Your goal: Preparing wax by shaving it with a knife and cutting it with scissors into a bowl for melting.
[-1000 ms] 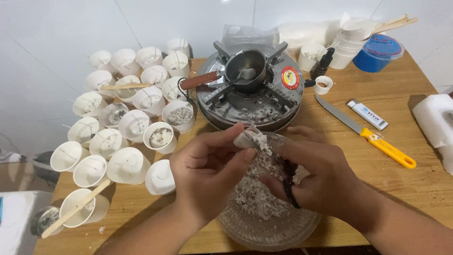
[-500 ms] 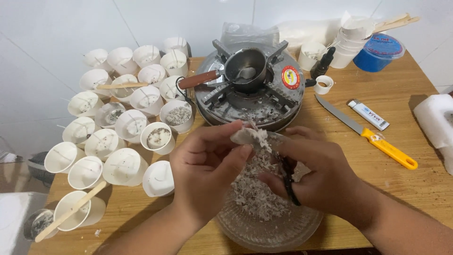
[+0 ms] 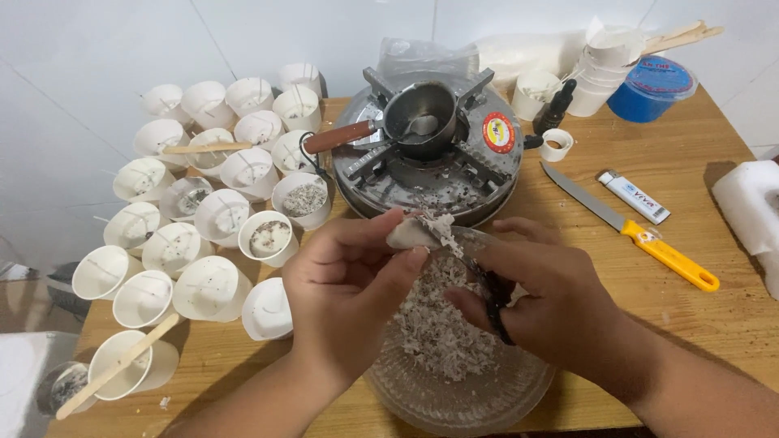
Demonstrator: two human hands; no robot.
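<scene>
My left hand (image 3: 349, 300) pinches a pale, speckled waxy lump (image 3: 408, 233) between thumb and fingers, just above a clear glass bowl (image 3: 487, 399). My right hand (image 3: 560, 300) is closed around a small dark tool (image 3: 493, 296) whose tip rests against the lump. Grey-white shavings (image 3: 438, 332) are heaped in the bowl under both hands. The bowl stands at the front edge of a wooden table (image 3: 690, 324).
Behind the bowl is a round metal stove (image 3: 487, 170) bearing a small pot (image 3: 422, 109) with a spoon. Many white paper cups (image 3: 203, 243) crowd the left side. On the right lie a yellow-handled knife (image 3: 641, 235), a lighter (image 3: 634, 196) and a blue tub (image 3: 653, 85).
Both hands stay over the bowl, the left still holding the lump. The right hand's tool has shifted slightly along the lump. Nothing else on the table moved.
</scene>
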